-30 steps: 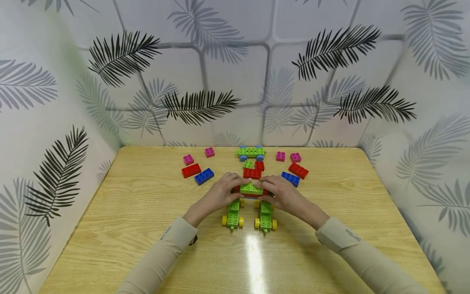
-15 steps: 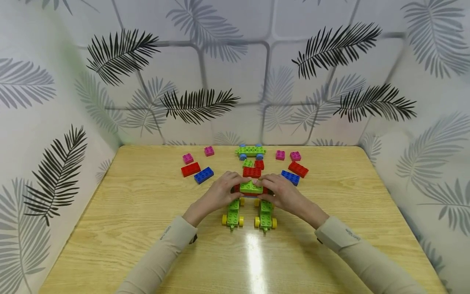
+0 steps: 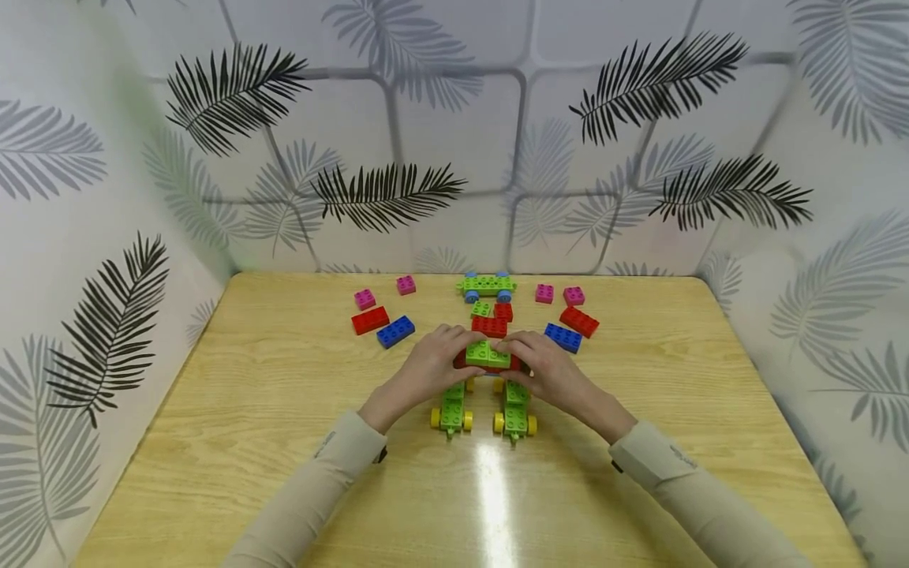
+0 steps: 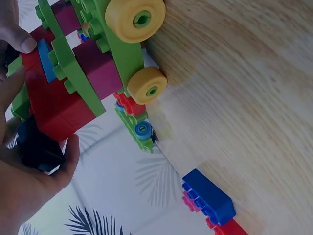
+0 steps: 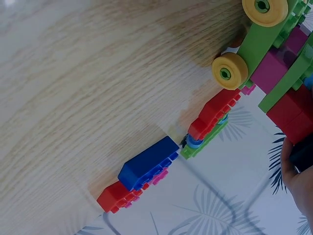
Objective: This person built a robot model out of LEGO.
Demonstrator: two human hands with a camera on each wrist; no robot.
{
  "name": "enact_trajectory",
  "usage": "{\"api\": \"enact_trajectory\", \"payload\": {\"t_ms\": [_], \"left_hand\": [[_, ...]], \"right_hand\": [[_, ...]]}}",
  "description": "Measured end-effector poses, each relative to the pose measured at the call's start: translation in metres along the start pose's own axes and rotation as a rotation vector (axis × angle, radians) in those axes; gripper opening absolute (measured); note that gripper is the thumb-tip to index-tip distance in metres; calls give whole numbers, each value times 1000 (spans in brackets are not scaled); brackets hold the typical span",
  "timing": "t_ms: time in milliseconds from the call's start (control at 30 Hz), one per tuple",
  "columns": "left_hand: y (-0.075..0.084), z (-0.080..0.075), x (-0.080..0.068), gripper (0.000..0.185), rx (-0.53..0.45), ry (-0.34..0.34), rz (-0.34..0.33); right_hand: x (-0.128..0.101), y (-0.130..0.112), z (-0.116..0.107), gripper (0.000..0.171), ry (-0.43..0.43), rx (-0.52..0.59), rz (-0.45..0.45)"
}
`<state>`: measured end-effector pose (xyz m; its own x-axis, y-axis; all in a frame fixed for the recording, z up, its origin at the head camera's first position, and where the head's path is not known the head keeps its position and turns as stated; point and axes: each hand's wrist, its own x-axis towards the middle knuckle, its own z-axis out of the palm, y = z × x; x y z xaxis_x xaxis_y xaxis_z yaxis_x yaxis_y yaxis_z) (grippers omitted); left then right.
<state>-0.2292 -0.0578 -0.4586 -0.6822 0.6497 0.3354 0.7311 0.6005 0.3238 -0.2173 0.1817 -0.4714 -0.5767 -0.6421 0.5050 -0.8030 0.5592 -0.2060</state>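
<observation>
Unmoved since earlier: left hand and right hand clamp the block model, steadying it mid-table atop wheeled bases.

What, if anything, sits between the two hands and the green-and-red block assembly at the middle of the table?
Nothing visible does. The left hand and the right hand both already grip the block assembly from opposite sides, fingers curled over its top. The loose red brick lies just behind it, outside the grip.
</observation>
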Motion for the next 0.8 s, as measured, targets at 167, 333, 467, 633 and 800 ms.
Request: {"api": "enact_trajectory", "payload": {"t_ms": [167,333,467,633,800], "left_hand": [[5,1,3,47,53,2,-61],[8,3,4,48,90,39,-85],[8,4,4,47,109,60,-90],[8,5,4,47,99,66,-87],[7,6,4,48,93,58,-81]], "right_hand": [[0,0,0,54,-7,-17,2],[0,-1,1,57,-1,-23,5],[2,-3,1,60,8,-28,-1],[2,-3,-5,54,-21,-2,17],[-1,11,-21,44,58,96,150]]}}
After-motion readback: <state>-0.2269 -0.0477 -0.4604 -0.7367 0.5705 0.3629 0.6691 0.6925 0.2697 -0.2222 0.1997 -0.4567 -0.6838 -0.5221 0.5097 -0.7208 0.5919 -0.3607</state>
